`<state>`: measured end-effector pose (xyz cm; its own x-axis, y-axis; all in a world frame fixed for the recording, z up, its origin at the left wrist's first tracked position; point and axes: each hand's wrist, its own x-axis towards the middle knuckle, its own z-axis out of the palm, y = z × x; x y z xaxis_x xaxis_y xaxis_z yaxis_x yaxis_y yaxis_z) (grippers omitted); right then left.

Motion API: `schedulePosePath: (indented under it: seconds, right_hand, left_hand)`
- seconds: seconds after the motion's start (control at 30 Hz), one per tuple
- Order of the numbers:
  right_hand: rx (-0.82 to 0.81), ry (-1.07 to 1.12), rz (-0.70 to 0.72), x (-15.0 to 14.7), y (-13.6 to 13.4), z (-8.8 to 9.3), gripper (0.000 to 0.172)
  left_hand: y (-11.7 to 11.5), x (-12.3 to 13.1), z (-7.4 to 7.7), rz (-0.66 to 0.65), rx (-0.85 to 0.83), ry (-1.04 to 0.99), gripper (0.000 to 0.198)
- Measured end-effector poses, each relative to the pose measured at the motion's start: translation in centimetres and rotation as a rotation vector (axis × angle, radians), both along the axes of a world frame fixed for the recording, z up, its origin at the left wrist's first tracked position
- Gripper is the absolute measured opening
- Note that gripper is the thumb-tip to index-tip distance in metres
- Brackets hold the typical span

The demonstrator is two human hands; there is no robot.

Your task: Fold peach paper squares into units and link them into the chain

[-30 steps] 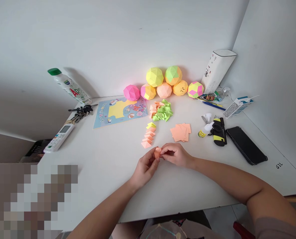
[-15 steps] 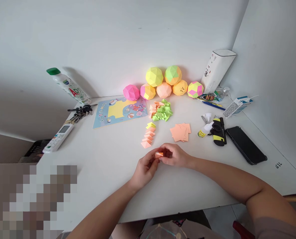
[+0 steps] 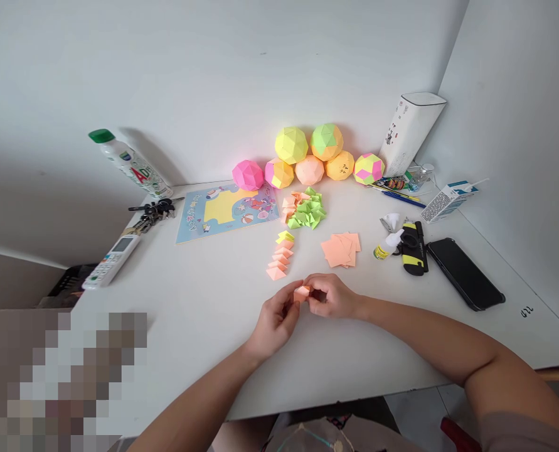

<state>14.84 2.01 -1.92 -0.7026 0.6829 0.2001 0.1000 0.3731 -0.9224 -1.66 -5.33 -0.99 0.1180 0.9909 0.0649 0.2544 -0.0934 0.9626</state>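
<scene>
Between my two hands is a small folded piece of orange-peach paper (image 3: 301, 294), held just above the front middle of the white desk. My left hand (image 3: 275, 319) pinches its left side between thumb and fingers. From the other side, the fingertips of my right hand (image 3: 332, 295) close on its right edge. Just beyond my hands lies a row of folded peach and yellow paper pieces (image 3: 280, 256). A loose stack of flat peach paper squares (image 3: 342, 250) rests to the right of that row. Behind is a heap of folded green and peach pieces (image 3: 306, 209).
Several paper balls (image 3: 291, 145) are piled against the wall. At right are a glue bottle (image 3: 388, 244), a yellow-black cutter (image 3: 412, 248), a black phone (image 3: 466, 274) and a drink carton (image 3: 450, 202). Left hold a remote (image 3: 111, 262), keys (image 3: 154, 212), a spray can (image 3: 131, 164) and a picture board (image 3: 192, 216).
The folded paper has turned between my fingers, and more of its peach face now shows. My right fingers have shifted slightly along its edge. Everything on the desk stays put.
</scene>
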Motion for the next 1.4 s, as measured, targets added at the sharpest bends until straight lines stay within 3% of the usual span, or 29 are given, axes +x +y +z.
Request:
schedulePosePath:
  seconds: [0.5,0.6,0.83,1.03,1.27,1.4]
  right_hand:
    - [-0.003,0.018,0.047,0.2,-0.1,0.4,0.005]
    - [0.006,0.026,0.004,0.1,0.1,0.5,0.015]
    - [-0.090,0.001,0.032,0.4,0.2,0.8,0.033]
    - [-0.176,0.067,-0.003,0.3,-0.1,0.8,0.015]
    - [0.027,0.101,0.049,0.2,-0.2,0.8,0.014]
    - [0.044,0.138,0.061,0.3,-0.3,0.9,0.019]
  left_hand:
    - [0.0,-0.7,-0.4,-0.058,0.110,0.168,0.045]
    - [0.0,-0.5,-0.3,-0.040,0.119,0.169,0.045]
    - [0.5,-0.2,0.7,0.071,-0.101,-0.021,0.018]
    - [0.8,-0.7,0.8,0.083,-0.350,-0.242,0.024]
    - [1.1,-0.7,1.0,0.096,-0.347,-0.324,0.026]
    - [1.2,-0.6,1.0,0.077,-0.358,-0.319,0.030]
